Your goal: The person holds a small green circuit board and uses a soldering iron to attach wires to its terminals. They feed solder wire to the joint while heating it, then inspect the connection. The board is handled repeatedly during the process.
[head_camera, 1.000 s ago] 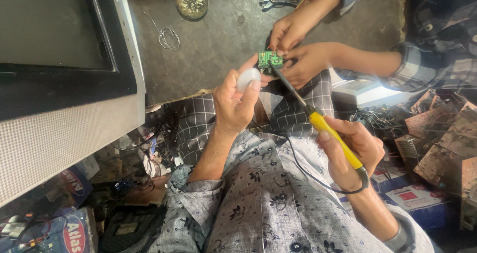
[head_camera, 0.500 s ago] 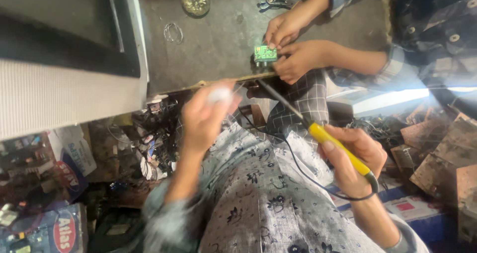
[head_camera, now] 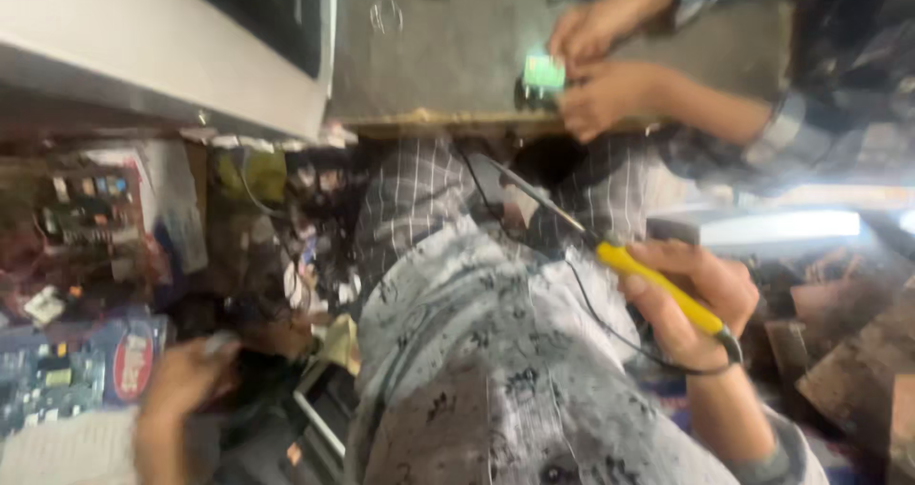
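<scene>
Gripping the iron (head_camera: 667, 290) in my right hand (head_camera: 691, 304), I'm keeping its tip steady; left hand (head_camera: 186, 380) fingers are blurring, grip unclear.

Our right hand (head_camera: 691, 304) grips a yellow-handled soldering iron (head_camera: 658, 280), its dark tip raised over our lap, short of the worktop (head_camera: 448, 56). Our left hand (head_camera: 186, 380), blurred, is low among the clutter of circuit boards (head_camera: 57, 371). Across the worktop, another person's hands (head_camera: 596, 66) pinch a small green board (head_camera: 543, 70).
</scene>
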